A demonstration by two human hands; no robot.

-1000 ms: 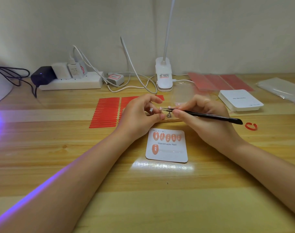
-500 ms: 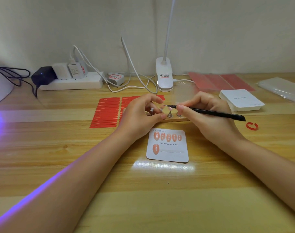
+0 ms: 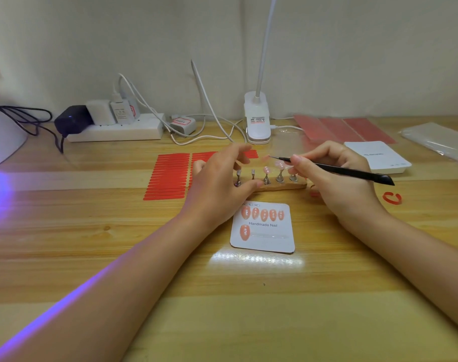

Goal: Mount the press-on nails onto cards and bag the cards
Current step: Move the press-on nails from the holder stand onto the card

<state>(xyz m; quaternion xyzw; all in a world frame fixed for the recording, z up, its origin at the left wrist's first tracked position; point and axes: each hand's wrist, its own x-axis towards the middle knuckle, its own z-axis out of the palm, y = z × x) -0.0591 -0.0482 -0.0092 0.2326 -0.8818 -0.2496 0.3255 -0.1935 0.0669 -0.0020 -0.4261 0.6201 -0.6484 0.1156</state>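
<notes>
Behind the white card (image 3: 262, 228) with six glossy peach nails (image 3: 263, 215) sits a wooden holder (image 3: 282, 186) of metal pegs. The left hand (image 3: 217, 184) steadies its end, fingers loosely curved; the right hand (image 3: 337, 184) pinches thin black tweezers (image 3: 334, 169). Red adhesive strips (image 3: 170, 176) lie left of the holder.

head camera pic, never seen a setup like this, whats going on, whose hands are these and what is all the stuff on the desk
This is one picture from a camera worn on a person's head, looking down at their own two bare hands; no machine is involved. The right hand pinches a thin black tool, its tip pointing left. The left hand rests at the left end of a wooden stand carrying small metal holders, some topped with pink press-on nails. In front of the stand lies a white card printed "Handmade Nail", with six nails already stuck on. Red adhesive strips lie to the left and a stack of blank cards to the right, all on a wooden desk.
</notes>
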